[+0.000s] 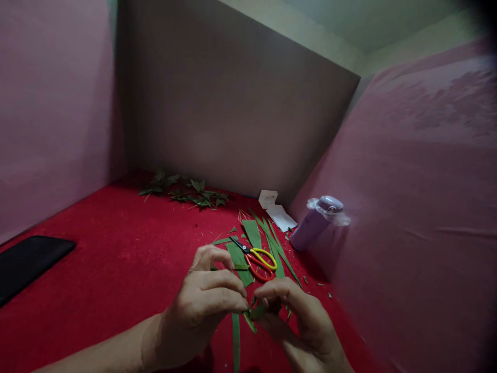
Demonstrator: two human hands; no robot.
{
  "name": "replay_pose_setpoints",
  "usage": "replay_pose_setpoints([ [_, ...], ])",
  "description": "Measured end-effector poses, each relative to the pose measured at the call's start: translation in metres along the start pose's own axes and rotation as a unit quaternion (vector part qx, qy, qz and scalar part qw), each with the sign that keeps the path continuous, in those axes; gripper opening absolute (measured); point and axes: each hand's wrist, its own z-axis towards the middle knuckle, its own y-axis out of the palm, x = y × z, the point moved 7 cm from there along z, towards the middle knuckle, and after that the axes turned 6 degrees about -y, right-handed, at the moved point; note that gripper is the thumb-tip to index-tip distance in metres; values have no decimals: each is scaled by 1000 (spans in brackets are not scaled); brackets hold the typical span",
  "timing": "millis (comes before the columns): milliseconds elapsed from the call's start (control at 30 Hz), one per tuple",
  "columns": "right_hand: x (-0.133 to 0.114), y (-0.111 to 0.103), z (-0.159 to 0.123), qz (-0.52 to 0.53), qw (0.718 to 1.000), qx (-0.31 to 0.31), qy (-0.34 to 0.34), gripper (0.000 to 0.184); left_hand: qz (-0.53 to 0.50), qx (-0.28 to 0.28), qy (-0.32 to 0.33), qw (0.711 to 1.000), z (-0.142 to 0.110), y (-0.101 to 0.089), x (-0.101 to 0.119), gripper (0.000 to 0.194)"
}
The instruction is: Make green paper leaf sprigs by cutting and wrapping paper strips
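Observation:
Low in the middle of the view, my left hand (207,292) has its fingers curled round a green leaf piece (256,312). My right hand (301,316) pinches the same piece from the other side, thumb and forefinger together. Part of the leaf is hidden behind the fingers. A long narrow leaf strip (236,339) hangs or lies below my left hand; I cannot tell which. Just beyond the hands, scissors (256,259) with one yellow and one red handle lie across cut green leaf pieces (252,233).
Several long leaf strips (277,246) and small scraps lie on the red cloth (116,259). Leafy sprigs (198,196) are at the back. White papers (280,217) and a purple bottle (312,225) with plastic wrap stand right. A black flat object (34,261) lies left. Pink walls flank both sides.

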Motion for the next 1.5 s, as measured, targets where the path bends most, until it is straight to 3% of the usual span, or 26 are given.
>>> replay_pose_setpoints([
  [233,4,-1,-7,-10,997,73,25,14,-3,0,-18,1000,-3,-2,-7,19],
  [467,9,-1,-10,-2,990,112,84,2,30,48,-37,998,-10,-4,-16,22],
  [733,15,8,-9,92,976,154,122,8,133,98,-17,986,-11,-9,-4,21],
  [867,12,8,-8,68,982,153,88,6,160,125,-3,979,-11,-12,3,20],
  [1000,6,6,-8,-36,985,168,26,2,192,116,7,975,-13,-13,3,22],
  [1133,1,8,-11,-132,973,185,-47,15,210,99,30,972,-14,-11,5,22],
  [1333,1,15,-8,-156,971,150,-103,13,160,122,-12,980,-13,-12,3,19],
  [1500,1,14,-1,-165,973,106,-119,8,161,105,1,981,-16,-9,0,22],
])
